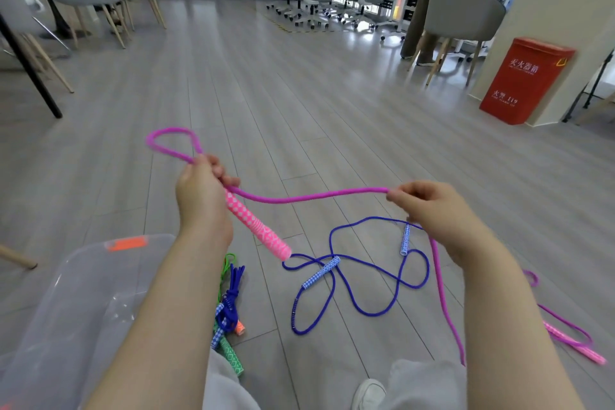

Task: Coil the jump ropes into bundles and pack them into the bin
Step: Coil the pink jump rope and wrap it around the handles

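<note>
My left hand [201,191] grips the pink jump rope [309,197] at the top of its pink handle [258,228], with a loop of rope sticking out above the fist. My right hand [429,206] pinches the same rope further along; from there it trails down to the floor, ending at the second pink handle [575,344] at the right. A blue jump rope [362,271] lies loose on the floor between my arms. Coiled blue and green ropes [228,309] lie beside the clear plastic bin [83,303] at the lower left.
A red fire box [527,80] stands against the pillar at the right. Grey chairs and a black table leg [30,70] are at the left. White office chairs and a standing person are in the far background. My knees and one shoe are at the bottom.
</note>
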